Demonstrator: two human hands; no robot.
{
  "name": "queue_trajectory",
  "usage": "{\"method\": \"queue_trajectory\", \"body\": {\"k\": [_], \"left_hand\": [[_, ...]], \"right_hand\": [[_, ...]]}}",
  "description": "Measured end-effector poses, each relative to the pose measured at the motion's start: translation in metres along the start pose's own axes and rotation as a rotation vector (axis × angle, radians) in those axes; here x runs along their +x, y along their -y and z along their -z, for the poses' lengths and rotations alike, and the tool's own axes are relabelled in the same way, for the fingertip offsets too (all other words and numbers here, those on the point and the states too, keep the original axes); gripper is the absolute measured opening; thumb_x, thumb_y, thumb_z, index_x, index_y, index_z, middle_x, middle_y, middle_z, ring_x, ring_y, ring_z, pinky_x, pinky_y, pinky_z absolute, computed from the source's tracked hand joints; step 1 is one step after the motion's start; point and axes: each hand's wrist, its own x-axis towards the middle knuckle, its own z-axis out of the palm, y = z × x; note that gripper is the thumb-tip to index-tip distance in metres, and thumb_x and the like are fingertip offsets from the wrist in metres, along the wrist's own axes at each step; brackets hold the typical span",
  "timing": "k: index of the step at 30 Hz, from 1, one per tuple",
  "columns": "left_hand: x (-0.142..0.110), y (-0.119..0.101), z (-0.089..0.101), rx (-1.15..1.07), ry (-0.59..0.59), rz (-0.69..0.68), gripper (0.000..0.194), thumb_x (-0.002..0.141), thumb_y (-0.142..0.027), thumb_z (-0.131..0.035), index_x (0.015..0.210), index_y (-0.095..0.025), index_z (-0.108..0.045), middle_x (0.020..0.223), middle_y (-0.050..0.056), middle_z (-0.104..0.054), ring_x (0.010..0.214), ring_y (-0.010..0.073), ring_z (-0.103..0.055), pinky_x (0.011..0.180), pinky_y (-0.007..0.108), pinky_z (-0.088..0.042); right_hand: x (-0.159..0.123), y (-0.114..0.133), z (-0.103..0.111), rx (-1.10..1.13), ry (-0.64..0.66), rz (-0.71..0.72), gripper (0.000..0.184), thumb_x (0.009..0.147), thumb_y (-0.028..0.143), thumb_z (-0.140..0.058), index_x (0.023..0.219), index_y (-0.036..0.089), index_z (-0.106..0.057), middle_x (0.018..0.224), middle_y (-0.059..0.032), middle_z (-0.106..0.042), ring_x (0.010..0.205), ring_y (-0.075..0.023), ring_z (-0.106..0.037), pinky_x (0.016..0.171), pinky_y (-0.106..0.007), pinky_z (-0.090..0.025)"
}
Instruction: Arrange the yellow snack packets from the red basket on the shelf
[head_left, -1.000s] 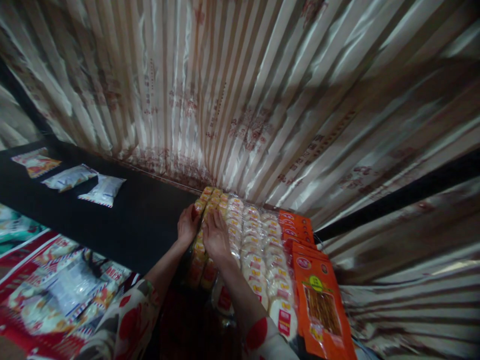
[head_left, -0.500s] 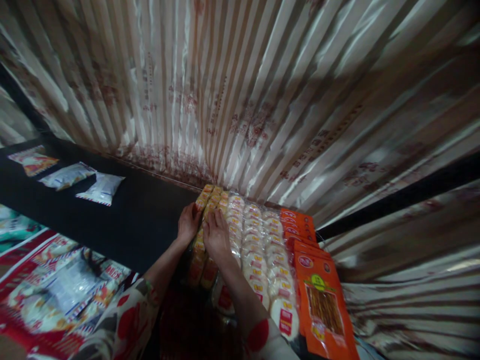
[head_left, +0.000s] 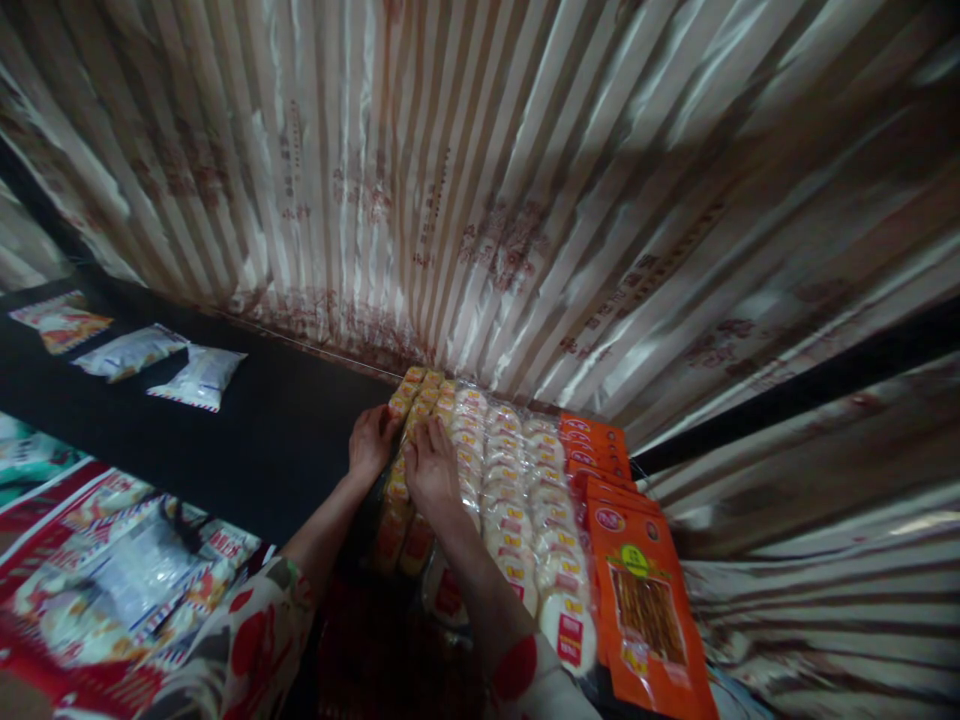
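Observation:
My left hand (head_left: 371,441) touches the left side of the rows of small yellow-wrapped snack packs (head_left: 398,492), its fingers bent and a little apart. Over the top of the same packs lies my right hand (head_left: 432,462), fingers stretched forward and loosely spread. Neither hand lifts a pack; part of the rows is hidden beneath the right hand. Right beside them stand several rows of round white packaged cakes (head_left: 510,515) with red and yellow labels, partly covered by my right forearm.
Orange snack pouches (head_left: 645,590) stand at the right end of the black shelf (head_left: 300,430). Loose white bags (head_left: 201,377) lie on its left part. A red basket (head_left: 37,680) holding bagged snacks is at lower left. A pleated, printed curtain (head_left: 420,180) hangs behind.
My left hand has shifted very slightly left and up along the yellow packs. The right hand stays nearly in place, and the view has moved a touch.

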Motion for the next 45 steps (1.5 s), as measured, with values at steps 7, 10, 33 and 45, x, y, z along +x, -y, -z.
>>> {"method": "queue_trajectory", "body": {"k": [7, 10, 33, 45], "left_hand": [[-0.002, -0.003, 0.004, 0.111, -0.029, 0.020, 0.037, 0.087, -0.039, -0.044, 0.113, -0.015, -0.059, 0.110, 0.012, -0.061, 0.103, 0.0225, -0.055, 0.088, 0.032, -0.044], [-0.002, -0.004, 0.006, 0.148, -0.033, 0.018, 0.033, 0.087, -0.035, -0.045, 0.109, -0.017, -0.061, 0.106, 0.010, -0.061, 0.101, 0.0212, -0.055, 0.086, 0.030, -0.044], [0.004, 0.005, -0.003, 0.037, -0.091, -0.028, 0.022, 0.084, -0.029, -0.049, 0.097, -0.017, -0.064, 0.095, 0.008, -0.063, 0.094, 0.0206, -0.056, 0.085, 0.032, -0.044], [0.008, 0.007, -0.005, -0.079, -0.097, 0.031, 0.028, 0.084, -0.036, -0.051, 0.096, -0.016, -0.065, 0.096, 0.010, -0.064, 0.094, 0.0217, -0.059, 0.086, 0.035, -0.046]], "right_hand": [[0.001, 0.001, 0.001, 0.010, 0.017, -0.012, 0.041, 0.090, 0.023, -0.037, 0.123, 0.004, -0.054, 0.137, -0.0191, -0.045, 0.134, -0.0275, -0.030, 0.107, -0.047, -0.032], [0.001, 0.001, 0.001, 0.020, 0.011, -0.014, 0.041, 0.090, 0.023, -0.038, 0.123, 0.005, -0.054, 0.137, -0.0189, -0.045, 0.135, -0.0273, -0.029, 0.107, -0.047, -0.032], [0.002, 0.003, 0.000, -0.037, 0.052, -0.045, 0.041, 0.089, 0.022, -0.042, 0.123, 0.004, -0.054, 0.137, -0.0198, -0.045, 0.133, -0.0289, -0.032, 0.107, -0.045, -0.031], [0.001, 0.000, -0.002, -0.029, 0.010, -0.023, 0.040, 0.088, 0.023, -0.043, 0.121, 0.005, -0.055, 0.135, -0.0200, -0.047, 0.131, -0.0297, -0.035, 0.105, -0.046, -0.034]]}}
